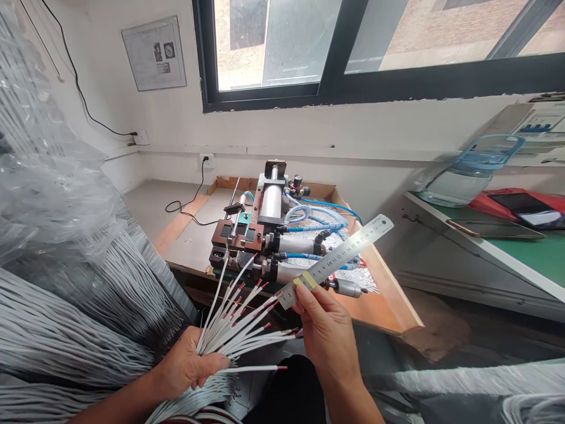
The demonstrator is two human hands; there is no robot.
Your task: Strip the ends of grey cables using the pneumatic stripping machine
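Observation:
My left hand (192,362) is closed round a bundle of white cables (238,330), whose stripped ends show short red tips fanning out to the upper right. In my right hand (329,330) is a steel ruler (348,250), pinched near its lower end and slanting up to the right. A yellow mark sits on the ruler close to my thumb. The ruler's lower end meets the tip of one cable; whether they touch I cannot tell. Just beyond both hands stands a pneumatic machine (269,229) with metal cylinders and blue air hoses.
The machine sits in a shallow wooden tray (397,306) on a bench. Large stacks of grey cables (66,330), partly wrapped in plastic, fill the left side. On a green-topped shelf (529,259) at right are a water bottle (468,171) and a phone (534,209).

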